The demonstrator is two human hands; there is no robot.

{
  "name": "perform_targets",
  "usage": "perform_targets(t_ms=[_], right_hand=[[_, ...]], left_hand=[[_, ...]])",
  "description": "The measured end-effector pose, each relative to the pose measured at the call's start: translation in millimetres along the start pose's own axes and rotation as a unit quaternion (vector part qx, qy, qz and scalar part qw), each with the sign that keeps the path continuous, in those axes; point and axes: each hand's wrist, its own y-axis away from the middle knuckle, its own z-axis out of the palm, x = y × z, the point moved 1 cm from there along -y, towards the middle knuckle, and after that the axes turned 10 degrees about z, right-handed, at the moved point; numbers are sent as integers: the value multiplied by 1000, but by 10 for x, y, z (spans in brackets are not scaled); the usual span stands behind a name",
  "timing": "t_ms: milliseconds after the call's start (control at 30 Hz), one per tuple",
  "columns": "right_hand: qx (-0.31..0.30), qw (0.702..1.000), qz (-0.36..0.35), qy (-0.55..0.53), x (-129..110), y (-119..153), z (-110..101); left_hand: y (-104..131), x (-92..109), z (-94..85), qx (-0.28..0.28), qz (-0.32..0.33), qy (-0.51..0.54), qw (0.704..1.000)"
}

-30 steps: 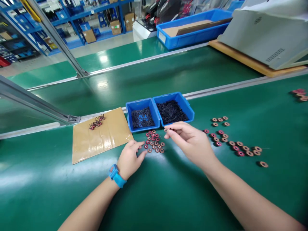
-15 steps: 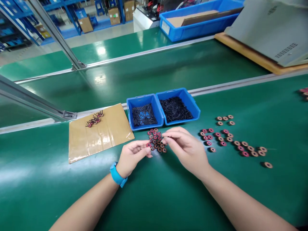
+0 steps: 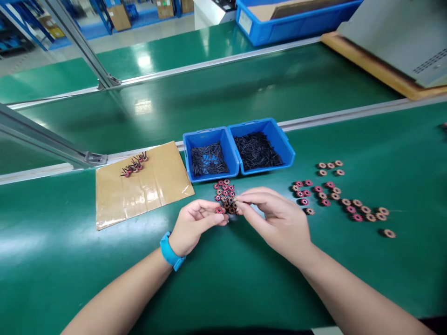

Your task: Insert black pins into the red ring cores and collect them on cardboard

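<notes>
My left hand [image 3: 195, 224], with a blue band on its wrist, pinches a small red-wound motor stator [image 3: 219, 210] between thumb and fingers. Close on its right, my right hand [image 3: 275, 225] has thumb and forefinger pressed together; whatever lies at their tips is too small to make out. Just beyond and partly below both hands sits a cluster of wound stators [image 3: 224, 190], red and dark copper. Behind the cluster stand two blue bins side by side: the left bin [image 3: 233, 163] and the right bin [image 3: 288, 160] hold thin black tubes [image 3: 256, 150].
On the left, a brown sheet [image 3: 157, 188] bears several stators with black leads [image 3: 135, 164]. Loose copper and red stators [image 3: 335, 196] lie scattered at right. Metal posts [image 3: 45, 132] and a rail edge the green bench. A grey case [image 3: 401, 37] stands back right.
My head view has tilted slightly downward, shifting the scene up. My left hand has moved a little right toward my right hand, and the stator in it now shows more fully.
</notes>
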Motion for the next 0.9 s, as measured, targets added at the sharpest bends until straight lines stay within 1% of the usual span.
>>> perform_targets(t_ms=[200,333,467,733,900], right_hand=[[14,1000,-8,-3,19,3,-12],[9,1000,-6,4,14,-5,-14],[2,1000,-15,12,-14,-18,-22],[-34,998,-30,40,-41,-13,-3],[-54,997,-18,46,-39,9,8]], left_hand=[[-11,5,-8,5,1,2,1000],[-10,8,-10,10,-1,-2,1000],[-12,-2,-22,3,-2,6,1000],[-12,4,-3,-5,5,8,1000],[-4,7,6,-11,5,7,1000]])
